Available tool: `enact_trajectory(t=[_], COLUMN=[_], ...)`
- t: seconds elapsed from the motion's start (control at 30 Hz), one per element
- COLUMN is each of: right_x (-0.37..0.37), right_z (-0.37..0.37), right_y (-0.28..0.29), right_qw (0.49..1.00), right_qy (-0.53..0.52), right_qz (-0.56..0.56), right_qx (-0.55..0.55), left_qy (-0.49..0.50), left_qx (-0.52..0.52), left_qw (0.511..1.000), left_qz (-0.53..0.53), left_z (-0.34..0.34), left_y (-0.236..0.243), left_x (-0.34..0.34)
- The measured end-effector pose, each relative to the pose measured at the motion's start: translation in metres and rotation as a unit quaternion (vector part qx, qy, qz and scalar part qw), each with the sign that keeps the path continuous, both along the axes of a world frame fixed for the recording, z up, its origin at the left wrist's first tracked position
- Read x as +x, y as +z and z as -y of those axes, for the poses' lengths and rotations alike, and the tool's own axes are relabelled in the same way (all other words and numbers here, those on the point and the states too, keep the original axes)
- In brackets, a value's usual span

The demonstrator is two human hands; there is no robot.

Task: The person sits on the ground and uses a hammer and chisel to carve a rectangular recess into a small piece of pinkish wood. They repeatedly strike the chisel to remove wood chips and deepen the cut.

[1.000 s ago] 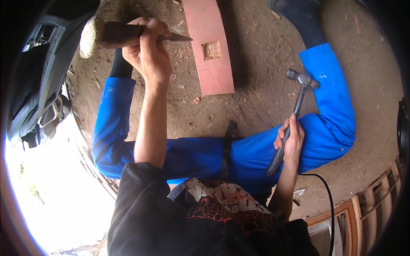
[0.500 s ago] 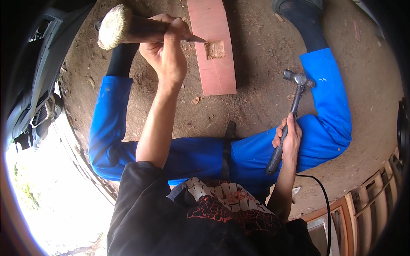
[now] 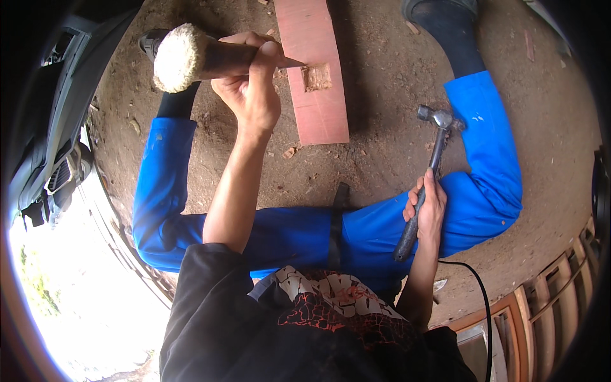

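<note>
My left hand [image 3: 253, 86] is wrapped round the dark handle of a chisel [image 3: 226, 59], whose frayed, pale, mushroomed end points left toward the camera. The chisel's narrow blade reaches right, its tip at the left edge of a squarish recess [image 3: 316, 77] cut into a reddish wooden plank [image 3: 323, 121]. Rough wood fibres show inside the recess. A ball-peen hammer [image 3: 435, 149] is gripped by my right hand [image 3: 426, 207] around its dark handle, above my right thigh. Its metal head is up beside my right shin, apart from the plank.
Bare dirt ground [image 3: 388, 83] with scattered wood chips [image 3: 289, 153] surrounds the plank. My legs in blue trousers [image 3: 484, 127] spread on both sides. A black cable [image 3: 487, 293] curves down at the lower right, near wooden frames [image 3: 554, 293].
The chisel's frayed end has shifted slightly right and down, with my left hand tilting along. The hammer stays nearly in place; the view has moved slightly.
</note>
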State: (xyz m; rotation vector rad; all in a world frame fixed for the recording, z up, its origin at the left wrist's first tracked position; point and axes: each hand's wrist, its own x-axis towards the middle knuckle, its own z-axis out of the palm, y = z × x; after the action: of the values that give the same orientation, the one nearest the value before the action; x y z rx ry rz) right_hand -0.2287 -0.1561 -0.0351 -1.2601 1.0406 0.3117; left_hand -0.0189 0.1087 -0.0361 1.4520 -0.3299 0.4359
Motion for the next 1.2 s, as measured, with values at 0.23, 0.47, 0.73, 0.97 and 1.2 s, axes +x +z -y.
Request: enact_trajectory(t=[0.23,0.47,0.73,0.97,1.2], right_x=[-0.001,0.020,0.062,0.062,0.067], right_z=[0.001,-0.023,-0.068,-0.107,-0.139], right_y=[0.000,0.054,0.165,0.201,0.239], right_qw=[1.000,0.994,0.895,0.893,0.896], right_qy=[-0.003,0.083,0.203,0.209,0.159], right_qz=[0.001,0.064,0.377,0.326,0.222], right_qx=[0.000,-0.031,-0.127,-0.232,-0.351], left_qy=[0.002,0.009,-0.007,0.069,0.103], left_qx=[0.045,0.133,0.065,0.024,0.005], left_qw=[0.998,0.990,0.998,0.997,0.994], left_qz=[0.052,0.048,-0.001,0.016,0.020], left_z=[0.007,0.013,0.029,0.044,0.051], left_y=[-0.008,-0.020,-0.003,-0.002,-0.008], left_x=[-0.005,-0.014,0.009,0.006,0.009])
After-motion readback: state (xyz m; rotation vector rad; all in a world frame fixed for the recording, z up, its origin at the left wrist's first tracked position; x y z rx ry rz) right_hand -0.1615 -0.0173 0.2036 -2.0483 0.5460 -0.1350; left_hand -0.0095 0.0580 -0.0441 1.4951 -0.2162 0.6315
